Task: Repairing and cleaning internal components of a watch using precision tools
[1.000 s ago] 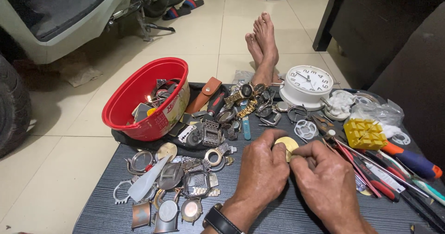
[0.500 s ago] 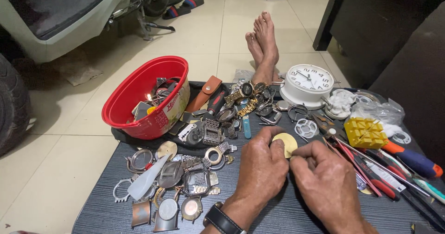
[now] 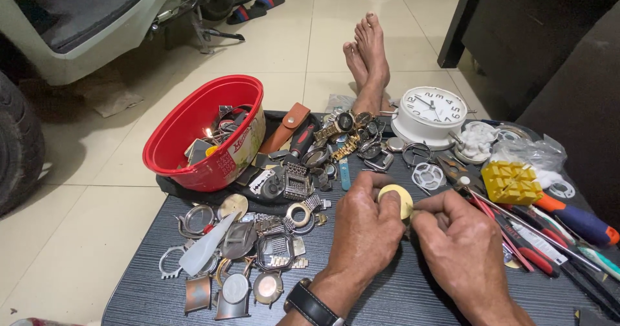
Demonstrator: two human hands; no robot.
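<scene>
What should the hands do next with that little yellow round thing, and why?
Probably keep the left hand pinching the round yellow disc steady while the right hand works at its edge. Both hands meet right at the disc, above the dark table.

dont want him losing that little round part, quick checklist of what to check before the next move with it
1. Left hand grips the pale round disc at the fingertips: ok.
2. Right hand pinched close against the disc's edge: ok; whether it holds a tool, cannot tell.
3. Disc held over the dark table, not past its edge: ok.
4. Bare table under the hands: ok.
5. Loose watch cases crowd the left: not ok.
6. Screwdrivers close beside the right hand: ok.
</scene>
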